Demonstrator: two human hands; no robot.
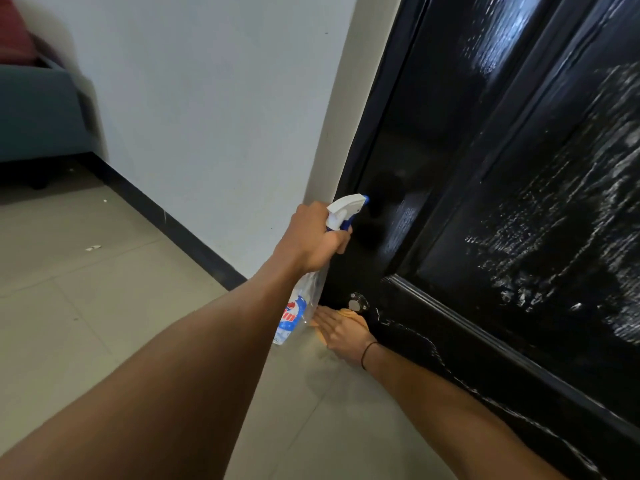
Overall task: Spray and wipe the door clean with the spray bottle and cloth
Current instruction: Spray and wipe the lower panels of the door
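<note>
A glossy black panelled door [491, 174] fills the right side, streaked with white foam on its panel and along its bottom rail. My left hand [313, 239] grips the neck of a clear spray bottle [294, 317] with a white and blue trigger head, its nozzle pointing at the door's left stile. Low down, my right hand [341, 332] lies flat on an orange cloth [348, 314], pressing it against the door's bottom corner just under a small round metal fitting [356, 303]. Most of the cloth is hidden under the hand.
A white wall [207, 116] with a dark skirting board [180, 233] runs left of the door frame. The floor is beige tile [104, 306] with small white scraps. A teal sofa [38, 116] with a red cushion stands at the far left.
</note>
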